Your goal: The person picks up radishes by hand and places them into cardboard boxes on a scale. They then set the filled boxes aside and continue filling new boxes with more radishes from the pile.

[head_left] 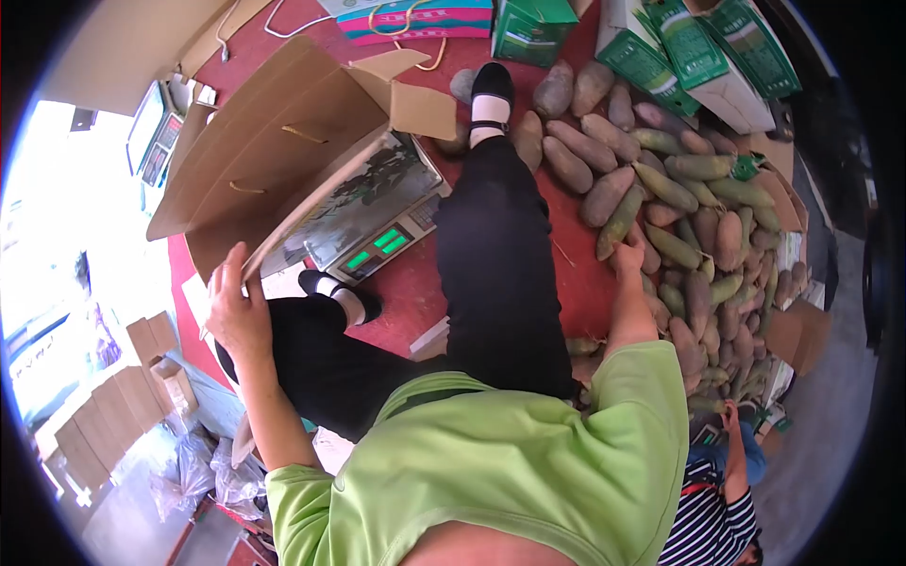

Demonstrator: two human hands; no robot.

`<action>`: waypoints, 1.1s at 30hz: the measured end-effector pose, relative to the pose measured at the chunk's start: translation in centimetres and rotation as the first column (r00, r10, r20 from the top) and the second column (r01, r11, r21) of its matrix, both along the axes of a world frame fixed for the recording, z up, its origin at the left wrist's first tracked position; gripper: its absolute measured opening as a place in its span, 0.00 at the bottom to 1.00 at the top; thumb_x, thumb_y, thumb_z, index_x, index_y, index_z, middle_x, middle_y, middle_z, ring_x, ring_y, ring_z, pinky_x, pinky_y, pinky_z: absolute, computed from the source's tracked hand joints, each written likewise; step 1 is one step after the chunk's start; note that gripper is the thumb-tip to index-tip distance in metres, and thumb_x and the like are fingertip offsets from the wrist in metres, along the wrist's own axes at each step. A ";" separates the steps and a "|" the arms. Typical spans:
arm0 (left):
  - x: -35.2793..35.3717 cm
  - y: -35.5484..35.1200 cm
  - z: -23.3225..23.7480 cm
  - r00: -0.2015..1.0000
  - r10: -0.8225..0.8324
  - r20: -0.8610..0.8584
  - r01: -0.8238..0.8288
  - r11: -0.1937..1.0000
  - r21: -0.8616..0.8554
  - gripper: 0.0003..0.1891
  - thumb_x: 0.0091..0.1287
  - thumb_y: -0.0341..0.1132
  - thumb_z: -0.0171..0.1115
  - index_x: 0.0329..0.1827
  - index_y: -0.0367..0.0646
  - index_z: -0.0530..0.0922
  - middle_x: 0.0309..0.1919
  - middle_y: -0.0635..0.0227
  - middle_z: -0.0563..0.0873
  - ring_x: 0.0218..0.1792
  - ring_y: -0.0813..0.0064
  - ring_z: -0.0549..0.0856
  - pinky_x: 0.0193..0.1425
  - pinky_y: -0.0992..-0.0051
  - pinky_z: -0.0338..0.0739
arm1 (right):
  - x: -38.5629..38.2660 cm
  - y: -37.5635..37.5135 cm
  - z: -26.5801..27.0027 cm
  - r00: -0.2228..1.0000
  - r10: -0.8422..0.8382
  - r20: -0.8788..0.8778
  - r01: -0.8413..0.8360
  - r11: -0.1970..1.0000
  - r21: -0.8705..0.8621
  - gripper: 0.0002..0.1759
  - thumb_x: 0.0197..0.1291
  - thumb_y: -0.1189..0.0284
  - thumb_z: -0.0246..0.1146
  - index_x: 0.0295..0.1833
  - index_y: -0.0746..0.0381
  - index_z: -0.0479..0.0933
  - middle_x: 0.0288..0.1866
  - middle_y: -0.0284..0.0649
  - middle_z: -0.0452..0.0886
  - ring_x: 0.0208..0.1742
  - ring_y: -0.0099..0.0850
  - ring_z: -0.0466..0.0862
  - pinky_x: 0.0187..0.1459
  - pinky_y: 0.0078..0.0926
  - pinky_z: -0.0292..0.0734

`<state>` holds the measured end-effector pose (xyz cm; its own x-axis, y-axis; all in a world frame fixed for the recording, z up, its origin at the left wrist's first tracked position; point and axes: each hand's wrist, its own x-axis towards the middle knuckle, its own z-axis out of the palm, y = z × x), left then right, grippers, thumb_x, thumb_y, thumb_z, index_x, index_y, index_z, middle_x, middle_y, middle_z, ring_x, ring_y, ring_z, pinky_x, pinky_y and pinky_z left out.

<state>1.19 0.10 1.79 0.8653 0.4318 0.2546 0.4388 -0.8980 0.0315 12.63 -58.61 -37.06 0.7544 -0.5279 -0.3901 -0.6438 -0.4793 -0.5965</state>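
My left hand [236, 307] grips the near edge of a tilted, open cardboard box [269, 156], thumb and fingers on either side of the board. The box leans beside a digital scale [377, 212] with a lit green display, partly covering its plate. On the other side, my right hand [629, 259] is closed on the lower end of a long green radish [620, 224] at the near edge of a large pile. That pile holds many green and brownish-red radishes [604, 196]; some fingertips are hidden among them.
My legs [495, 255] stand between scale and pile on the red floor [585, 288]. Green cartons [684, 42] and a pink-blue bag [415, 21] lie at the back. A co-worker in a striped shirt [708, 514] reaches into the pile at lower right. Plastic bags [193, 467] sit lower left.
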 end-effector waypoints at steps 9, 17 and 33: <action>-0.3 -0.3 -0.8 0.999 -0.027 -0.021 0.028 0.998 0.062 0.15 0.54 0.24 0.62 0.44 0.50 0.81 0.41 0.70 0.85 0.44 0.65 0.84 0.44 0.68 0.79 | 2.0 5.7 5.8 0.906 -0.337 -0.257 0.385 0.908 0.165 0.36 0.46 0.78 0.70 0.64 0.65 0.66 0.54 0.43 0.78 0.49 0.36 0.80 0.43 0.32 0.78; -0.3 -0.5 -0.8 0.999 -0.026 -0.044 0.029 0.997 0.072 0.17 0.51 0.23 0.62 0.45 0.49 0.81 0.42 0.70 0.84 0.45 0.63 0.83 0.48 0.67 0.78 | 1.2 2.9 -1.4 0.914 -0.368 -0.173 0.403 0.871 0.282 0.26 0.46 0.75 0.72 0.53 0.66 0.74 0.48 0.42 0.81 0.46 0.37 0.81 0.44 0.33 0.76; -0.8 -0.5 -0.8 0.994 -0.110 -0.019 0.111 0.989 0.097 0.19 0.51 0.22 0.60 0.47 0.48 0.81 0.43 0.68 0.85 0.46 0.63 0.83 0.49 0.67 0.78 | 0.2 4.5 2.3 0.908 -0.393 -0.142 0.413 0.789 0.456 0.25 0.46 0.78 0.72 0.51 0.72 0.76 0.46 0.45 0.81 0.45 0.37 0.82 0.47 0.35 0.77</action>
